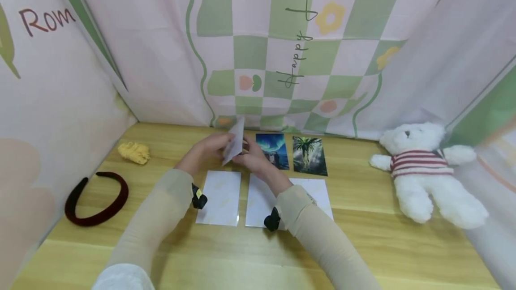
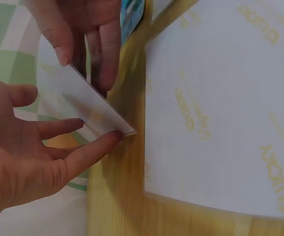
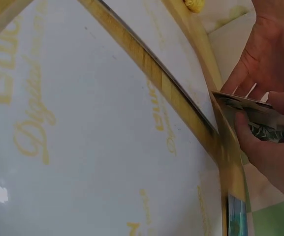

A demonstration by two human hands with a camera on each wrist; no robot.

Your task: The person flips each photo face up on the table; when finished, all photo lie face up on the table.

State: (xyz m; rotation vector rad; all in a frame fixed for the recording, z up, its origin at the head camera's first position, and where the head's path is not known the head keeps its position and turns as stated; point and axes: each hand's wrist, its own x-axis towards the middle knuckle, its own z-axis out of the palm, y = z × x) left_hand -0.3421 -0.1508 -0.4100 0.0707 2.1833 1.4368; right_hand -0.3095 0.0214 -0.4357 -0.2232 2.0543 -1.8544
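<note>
Both hands meet around an upright card (image 1: 238,140) above the back-middle of the table. My right hand (image 1: 258,160) pinches the card; in the left wrist view its thumb lies on the white face (image 2: 90,101). My left hand (image 2: 38,147) has its fingers extended, fingertips touching that face and the lower edge. Part of a dark picture shows on the card's other side (image 3: 267,129) in the right wrist view. White-backed cards lie below the hands: one at left (image 1: 219,198), one in the middle (image 1: 258,202), partly under my right wrist, and one at right (image 1: 318,191).
Two picture cards, one blue (image 1: 274,150) and one dark green (image 1: 309,155), lie right of the hands. A yellow bundle (image 1: 134,152) and a dark red headband (image 1: 96,218) are at left. A white teddy bear (image 1: 423,173) sits at right. A patterned cloth (image 1: 250,53) hangs behind.
</note>
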